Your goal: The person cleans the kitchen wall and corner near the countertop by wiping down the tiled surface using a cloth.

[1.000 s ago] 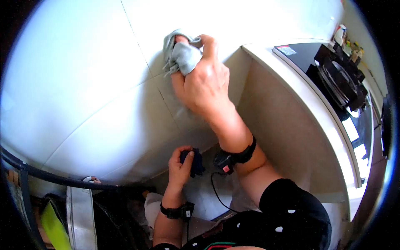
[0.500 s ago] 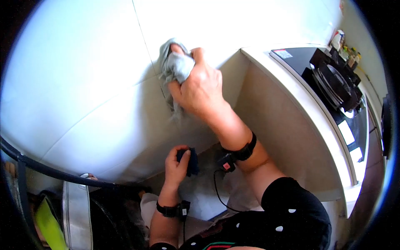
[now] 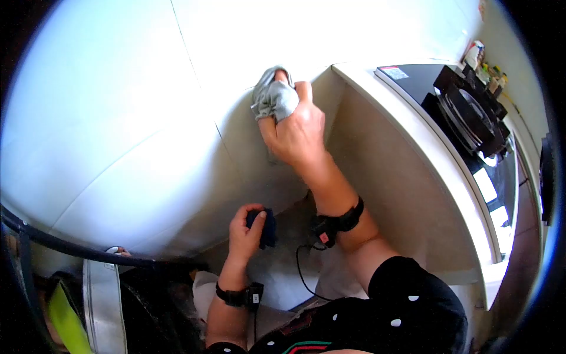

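A crumpled grey cloth (image 3: 275, 99) is bunched in my right hand (image 3: 298, 133), pressed against the white tiled wall (image 3: 147, 106). The fingers wrap round the cloth, and one fingertip pokes out at its top. Lower down, my left hand (image 3: 243, 233) pinches a dark blue piece of cloth or pad (image 3: 269, 229) between thumb and fingers, apart from the wall. Its exact kind I cannot make out.
On the right, a white counter (image 3: 407, 127) carries a black gas stove (image 3: 471, 115), with bottles (image 3: 474, 54) behind it. A dark rail (image 3: 76, 243) curves along the lower left, near a metal container (image 3: 104, 307) and a yellow-green object (image 3: 68, 318).
My right hand has moved right along the wall with the grey cloth, toward the counter's corner. My left hand keeps its hold on the dark blue piece. The view has shifted slightly.
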The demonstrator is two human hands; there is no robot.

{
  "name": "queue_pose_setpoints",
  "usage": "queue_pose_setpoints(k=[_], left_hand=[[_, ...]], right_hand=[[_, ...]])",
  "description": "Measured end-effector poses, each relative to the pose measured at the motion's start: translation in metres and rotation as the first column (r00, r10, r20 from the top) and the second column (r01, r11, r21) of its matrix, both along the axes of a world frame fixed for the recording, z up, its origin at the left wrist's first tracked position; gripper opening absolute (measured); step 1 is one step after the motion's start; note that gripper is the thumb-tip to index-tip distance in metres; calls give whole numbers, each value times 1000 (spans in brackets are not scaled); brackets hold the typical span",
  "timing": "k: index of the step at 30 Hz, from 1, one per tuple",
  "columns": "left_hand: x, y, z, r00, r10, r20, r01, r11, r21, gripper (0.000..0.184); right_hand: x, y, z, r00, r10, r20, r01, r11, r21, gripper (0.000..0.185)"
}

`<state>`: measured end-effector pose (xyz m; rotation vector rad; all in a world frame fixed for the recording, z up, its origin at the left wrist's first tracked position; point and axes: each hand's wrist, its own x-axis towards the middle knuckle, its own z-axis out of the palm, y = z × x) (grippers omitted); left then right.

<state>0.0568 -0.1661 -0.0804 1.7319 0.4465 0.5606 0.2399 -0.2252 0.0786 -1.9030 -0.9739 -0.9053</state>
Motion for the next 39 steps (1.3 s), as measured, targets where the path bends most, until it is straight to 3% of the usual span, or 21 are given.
queue_pose_setpoints(k=[2,6,9,10,12,13,15,17,19,21,24,25,27,30,33,35,39], left_hand=[[4,1,-2,1000,9,4,-9,1000,24,19],[7,-1,-1,998,54,-10,-54,999,-5,20],[6,2,-2,999,31,-13,-31,1000,-3,20],[5,2,-5,1000,7,-27,-8,1000,-18,20],[5,2,-10,1000,-8,-8,8,1000,-8,20],[5,2,-11,1000,-20,13,20,1000,8,20],[6,2,-10,1000,-19,22,19,999,37,20],[7,0,-9,1000,-14,24,13,998,67,20],[6,-2,-8,999,46,13,-44,996,-82,19],[6,1,-10,998,43,36,-42,999,-23,19],[3,3,-5,999,45,27,-46,999,4,20],[2,3,-2,999,49,-4,-49,999,-24,20],[4,7,-7,997,65,38,-65,998,10,21],[4,8,-7,996,75,50,-77,996,50,21],[1,7,-2,997,80,-6,-79,994,75,21],[0,10,-2,996,81,-30,-78,992,99,21],[1,7,-5,997,68,-27,-67,997,23,20]], right_hand=[[7,0,16,990,-25,137,21,999,36,66],[24,-6,40,991,-136,14,134,987,87,62],[30,-9,41,954,-287,-84,293,954,71,39],[31,-12,39,954,-289,-86,295,953,65,39],[33,-16,35,946,-110,-306,130,991,44,34],[27,-16,27,951,-38,-307,69,994,90,35],[27,-8,-6,853,-97,-513,56,994,-96,36],[3,-11,-19,942,8,-337,-42,995,-95,36],[-12,-18,-28,899,240,-366,-298,948,-110,36],[-17,-21,-29,859,460,-226,-458,887,64,39],[3,-9,-26,899,434,64,-425,825,372,41],[8,-17,-15,962,248,113,-271,916,297,43],[26,-10,-12,996,18,87,-44,951,306,39],[36,4,-16,981,-50,188,-23,932,362,43],[18,22,-23,994,48,100,-86,906,415,46],[8,38,-28,974,52,219,-135,914,382,45],[-29,47,-28,936,165,312,-194,979,64,36]])
